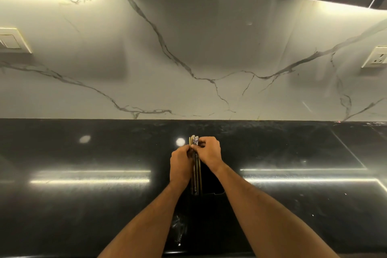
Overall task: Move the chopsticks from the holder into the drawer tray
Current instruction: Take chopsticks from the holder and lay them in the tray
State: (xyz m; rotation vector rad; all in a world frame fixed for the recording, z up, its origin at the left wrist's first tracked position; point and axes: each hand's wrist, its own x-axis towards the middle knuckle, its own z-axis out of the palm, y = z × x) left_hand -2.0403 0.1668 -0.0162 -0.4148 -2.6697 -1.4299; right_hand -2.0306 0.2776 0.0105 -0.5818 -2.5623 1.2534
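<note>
Left to right: switch plate [12,42] on the marble wall far left, bare black counter [83,195] below it, both well clear of the action.

Left hand [181,166] is curled around the chopsticks [196,174] from the left, fingers closed near the top of the bundle. Right hand [209,153] pinches the same bundle from the right, thumb and fingertips closed on the upper ends. So both hands hold one bunch, upright and leaning slightly away, tops poking out above the fingers.

Lower ends disappear into a dark shape at counter centre, probably the holder, but it's black on black and I can't make out its outline. Drawer and tray aren't in view. Socket [377,59] far right, irrelevant.

My read: early step, gathering the bunch for the lift.

Risks:
- Grip is high on the sticks, so the lower ends can splay and one can slip out during the lift.
- If the tips are still in the holder, an angled pull could tip it.
- Glossy counter, so a dropped stick would likely roll.
- The drawer needs a free hand, which leaves one hand holding the full bundle.
</note>
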